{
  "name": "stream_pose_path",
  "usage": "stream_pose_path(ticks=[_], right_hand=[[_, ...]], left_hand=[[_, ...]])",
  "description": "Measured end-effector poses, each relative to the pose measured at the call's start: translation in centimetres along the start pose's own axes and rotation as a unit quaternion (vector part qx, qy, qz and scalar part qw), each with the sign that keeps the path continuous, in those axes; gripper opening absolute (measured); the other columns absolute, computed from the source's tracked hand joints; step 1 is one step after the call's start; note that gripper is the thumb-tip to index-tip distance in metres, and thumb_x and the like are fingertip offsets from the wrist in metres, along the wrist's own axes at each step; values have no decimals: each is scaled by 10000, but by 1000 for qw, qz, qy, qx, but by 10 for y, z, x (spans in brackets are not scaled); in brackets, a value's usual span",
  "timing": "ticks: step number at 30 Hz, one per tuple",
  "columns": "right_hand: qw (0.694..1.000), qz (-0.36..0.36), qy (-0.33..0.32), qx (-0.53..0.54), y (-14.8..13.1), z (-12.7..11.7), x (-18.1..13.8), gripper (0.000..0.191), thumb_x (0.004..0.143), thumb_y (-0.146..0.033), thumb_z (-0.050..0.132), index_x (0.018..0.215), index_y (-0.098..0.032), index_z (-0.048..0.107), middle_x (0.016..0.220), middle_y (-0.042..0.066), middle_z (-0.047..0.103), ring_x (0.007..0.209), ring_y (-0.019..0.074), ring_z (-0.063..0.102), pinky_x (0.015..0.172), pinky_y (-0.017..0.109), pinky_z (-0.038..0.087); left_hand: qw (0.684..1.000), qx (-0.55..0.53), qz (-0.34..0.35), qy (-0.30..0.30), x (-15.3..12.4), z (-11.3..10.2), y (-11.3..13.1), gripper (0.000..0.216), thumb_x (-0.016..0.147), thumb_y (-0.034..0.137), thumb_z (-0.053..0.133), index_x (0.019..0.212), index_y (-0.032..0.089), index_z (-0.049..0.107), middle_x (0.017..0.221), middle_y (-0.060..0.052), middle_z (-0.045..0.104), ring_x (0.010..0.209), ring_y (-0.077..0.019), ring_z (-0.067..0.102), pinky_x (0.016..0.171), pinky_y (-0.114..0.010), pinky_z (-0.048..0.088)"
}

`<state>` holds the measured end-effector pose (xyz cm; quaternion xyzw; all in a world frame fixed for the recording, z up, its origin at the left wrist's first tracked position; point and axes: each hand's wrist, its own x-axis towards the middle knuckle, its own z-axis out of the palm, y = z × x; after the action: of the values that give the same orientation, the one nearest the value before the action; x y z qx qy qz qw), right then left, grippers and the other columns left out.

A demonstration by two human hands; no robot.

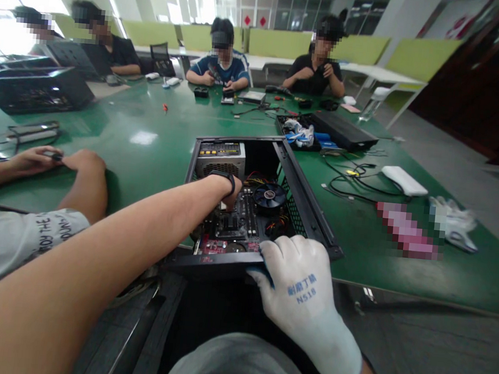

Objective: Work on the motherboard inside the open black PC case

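In front of me a black computer case [307, 198] lies with its open side up on the green table's near edge. Inside it are a power supply [221, 158], a motherboard [235, 221] and a round fan [269, 196]. My bare left hand [233, 194], with a black band at the wrist, reaches down into the case over the motherboard; its fingers are mostly hidden. My right hand [300, 284], in a white glove, grips the near rim of the case, fingers over the top and thumb on the outer side.
A person's hands [46, 157] rest on the table [146, 166] at my left. To the right lie cables [350, 178], a white power brick [404, 181], a pink packet [405, 230] and a loose glove [454, 222]. Behind stands a black tray [342, 130]; co-workers sit across the table.
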<state>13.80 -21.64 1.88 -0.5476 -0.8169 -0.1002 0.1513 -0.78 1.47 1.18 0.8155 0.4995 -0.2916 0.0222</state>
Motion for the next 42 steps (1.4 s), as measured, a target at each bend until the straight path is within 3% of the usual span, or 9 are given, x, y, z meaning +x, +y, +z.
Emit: stream_pose_path(ticks=[3, 9, 13, 20, 26, 31, 34, 36, 42], right_hand=[[1000, -2, 5, -7, 1, 1, -1, 264, 802, -408, 678, 972, -220, 602, 846, 52, 570, 799, 245, 438, 697, 377, 204], [1000, -1, 4, -10, 1, 2, 1, 241, 806, -395, 668, 956, -217, 604, 832, 53, 570, 788, 246, 445, 694, 376, 211], [1000, 8, 3, -1, 0, 0, 1, 220, 799, -381, 677, 933, -223, 604, 826, 50, 574, 776, 243, 452, 689, 372, 214], [1000, 2, 10, -1, 11, 6, 17, 214, 823, -399, 662, 922, -220, 602, 841, 52, 593, 808, 246, 470, 702, 364, 222], [998, 1, -9, -68, 40, 27, 92, 325, 894, -492, 557, 1010, -191, 601, 952, 95, 629, 909, 265, 510, 734, 364, 249], [996, 16, -19, -85, 74, 55, 181, 427, 903, -506, 531, 1130, -147, 581, 1095, 161, 627, 1002, 286, 529, 792, 366, 304], [994, 27, -32, -96, 89, 71, 232, 476, 911, -511, 539, 1165, -112, 583, 1144, 184, 618, 1076, 290, 542, 878, 388, 369], [993, 37, -42, -104, 96, 79, 261, 470, 916, -508, 552, 1197, -133, 583, 1182, 141, 611, 1088, 258, 561, 926, 422, 422], [991, 54, -63, -108, 108, 94, 312, 434, 919, -455, 587, 1247, -171, 578, 1259, 99, 590, 1092, 223, 594, 931, 456, 500]], left_hand=[[1000, 22, 10, 12, -4, -3, 0, 562, 487, 463, 845, 970, 179, 796, 1008, -117, 766, 948, -301, 696, 856, -317, 540], [998, -61, -7, 19, -5, -3, -3, 523, 568, 498, 796, 990, 189, 792, 983, -100, 772, 971, -298, 692, 890, -325, 526], [996, -80, 3, 40, -12, -8, -1, 516, 722, 513, 672, 1078, 149, 758, 1107, -134, 745, 1035, -282, 679, 906, -291, 501], [964, -203, -9, 169, -35, -36, -12, 550, 944, 476, 332, 1220, 93, 613, 1264, -167, 669, 1089, -233, 656, 867, -258, 474], [899, -303, -34, 316, -64, -60, -35, 532, 978, 541, 262, 1084, 147, 603, 1065, -127, 710, 1012, -242, 641, 859, -301, 459], [838, -363, -74, 402, -73, -56, -51, 420, 997, 492, 271, 1060, 193, 559, 1008, -88, 685, 957, -220, 615, 845, -312, 457], [811, -392, -83, 427, -73, -49, -57, 379, 997, 474, 285, 1049, 202, 544, 978, -77, 672, 941, -217, 608, 838, -323, 460], [801, -406, -87, 432, -73, -45, -60, 363, 995, 468, 292, 1035, 204, 537, 965, -74, 671, 931, -216, 609, 834, -327, 461], [803, -416, -103, 414, -73, -32, -66, 341, 990, 489, 302, 1000, 215, 503, 968, -69, 680, 921, -209, 617, 817, -316, 458]])
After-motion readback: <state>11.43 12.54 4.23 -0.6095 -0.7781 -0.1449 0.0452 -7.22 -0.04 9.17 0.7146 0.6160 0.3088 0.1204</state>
